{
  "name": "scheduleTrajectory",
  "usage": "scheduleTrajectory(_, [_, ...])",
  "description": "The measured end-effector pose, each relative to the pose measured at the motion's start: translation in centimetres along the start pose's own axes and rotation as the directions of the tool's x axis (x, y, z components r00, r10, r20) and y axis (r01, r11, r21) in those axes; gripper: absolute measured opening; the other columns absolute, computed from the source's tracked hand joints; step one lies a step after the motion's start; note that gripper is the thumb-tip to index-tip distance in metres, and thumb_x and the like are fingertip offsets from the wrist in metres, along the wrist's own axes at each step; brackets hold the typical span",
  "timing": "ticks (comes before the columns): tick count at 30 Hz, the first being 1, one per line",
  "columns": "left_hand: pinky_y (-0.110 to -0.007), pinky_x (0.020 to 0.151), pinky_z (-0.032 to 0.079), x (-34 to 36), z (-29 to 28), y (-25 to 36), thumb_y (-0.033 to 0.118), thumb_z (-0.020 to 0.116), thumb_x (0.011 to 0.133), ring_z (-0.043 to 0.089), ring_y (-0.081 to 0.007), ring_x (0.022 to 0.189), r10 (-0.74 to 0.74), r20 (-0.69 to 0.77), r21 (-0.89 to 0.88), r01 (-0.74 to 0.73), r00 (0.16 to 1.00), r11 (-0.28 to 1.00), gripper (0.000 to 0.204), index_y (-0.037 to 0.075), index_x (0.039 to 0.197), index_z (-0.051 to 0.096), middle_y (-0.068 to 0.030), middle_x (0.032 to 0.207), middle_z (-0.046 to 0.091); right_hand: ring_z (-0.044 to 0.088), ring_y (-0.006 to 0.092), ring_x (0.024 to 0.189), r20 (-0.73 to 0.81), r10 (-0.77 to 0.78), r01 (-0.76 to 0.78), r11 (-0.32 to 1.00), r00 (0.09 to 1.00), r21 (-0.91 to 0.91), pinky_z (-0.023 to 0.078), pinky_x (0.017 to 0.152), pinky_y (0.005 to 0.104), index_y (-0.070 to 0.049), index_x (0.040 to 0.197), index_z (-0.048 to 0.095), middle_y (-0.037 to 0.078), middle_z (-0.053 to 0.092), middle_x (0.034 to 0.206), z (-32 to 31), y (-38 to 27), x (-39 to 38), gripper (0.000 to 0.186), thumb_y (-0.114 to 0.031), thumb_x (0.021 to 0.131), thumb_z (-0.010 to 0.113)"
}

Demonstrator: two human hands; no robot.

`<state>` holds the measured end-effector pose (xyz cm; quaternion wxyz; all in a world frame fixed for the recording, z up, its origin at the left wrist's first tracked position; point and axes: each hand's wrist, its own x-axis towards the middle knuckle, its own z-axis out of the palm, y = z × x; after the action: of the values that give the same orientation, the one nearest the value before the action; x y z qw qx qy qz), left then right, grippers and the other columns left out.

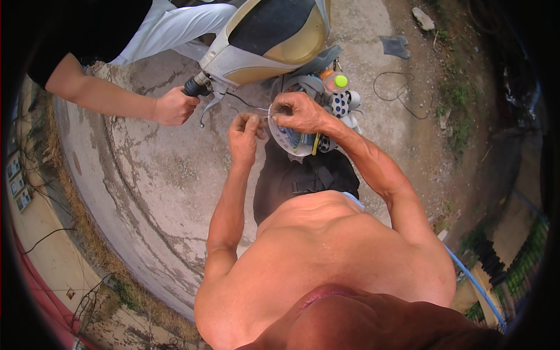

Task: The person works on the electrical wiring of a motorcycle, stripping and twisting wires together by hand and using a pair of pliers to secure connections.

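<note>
My left hand [247, 129] is closed, fingertips pinched on what looks like the end of a thin wire. Just right of it, my right hand [296, 112] also pinches the thin wire [261, 109], which runs from beside the scooter's brake lever [208, 109]. Below my hands is a white round container [280, 139] holding small items and a yellow-handled tool [315, 144]. The scooter's white-and-gold front [280, 44] stands above my hands, its black handlebar grip [194, 86] to the upper left.
A co-worker's hand [175, 107] grips the handlebar from the left. A green-capped bottle [336, 83] and dotted items [341, 104] sit right of my hands. Cracked concrete [140, 163] surrounds me; a loose cable [396, 79] and rubble [424, 18] lie at the upper right.
</note>
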<state>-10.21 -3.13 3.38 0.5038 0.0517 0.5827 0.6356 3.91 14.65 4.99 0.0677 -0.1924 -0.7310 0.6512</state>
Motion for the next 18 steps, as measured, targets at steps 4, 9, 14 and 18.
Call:
scheduleTrajectory(4, [-0.028,0.071,0.054,-1.0,1.5,2.2,-0.002,0.079,0.091,0.065,-0.0135,0.082,0.437,0.147,0.509,-0.447,0.887,0.736,0.028,0.002,0.117,0.07,-0.0079,0.108,0.07,0.07,0.0221,0.077,-0.041,-0.04,0.041,0.999,0.998,0.018,0.054,0.072,0.0378,0.002,0.098,0.073,0.016,0.072,0.084,0.2,0.5,0.0,0.024,-0.018,0.084,0.074])
scheduleTrajectory(9, [-0.028,0.069,0.052,-0.1,1.5,3.2,-0.002,0.074,0.093,0.064,-0.0141,0.078,0.566,0.412,0.626,-0.673,0.714,0.393,0.013,0.0,0.106,0.07,-0.0084,0.1,0.069,0.069,0.0202,0.077,-0.025,-0.067,0.067,0.998,0.997,-0.001,0.054,0.072,0.0371,0.001,0.098,0.073,0.015,0.072,0.084,0.3,0.5,0.2,0.025,-0.019,0.084,0.075])
scheduleTrajectory(14, [-0.028,0.057,0.048,-0.9,2.4,3.4,0.015,0.065,0.104,0.061,-0.0149,0.065,0.29,0.224,0.63,-0.365,0.93,0.685,0.019,0.0,0.092,0.066,-0.0056,0.077,0.065,0.067,0.0208,0.084,0.009,-0.016,0.016,1.0,1.0,-0.003,0.053,0.077,0.0362,0.002,0.099,0.073,0.013,0.071,0.088,-0.1,0.0,0.0,0.023,-0.016,0.085,0.073])
scheduleTrajectory(18, [-0.027,0.049,0.042,-0.5,2.4,1.8,0.033,0.056,0.11,0.056,-0.0133,0.057,0.016,0.076,0.297,-0.038,0.997,0.954,0.04,0.003,0.085,0.061,-0.0043,0.068,0.059,0.067,0.0212,0.083,0.006,-0.021,0.021,1.0,1.0,0.023,0.053,0.076,0.0361,0.003,0.099,0.073,0.014,0.071,0.088,0.1,0.2,0.0,0.023,-0.015,0.085,0.072])
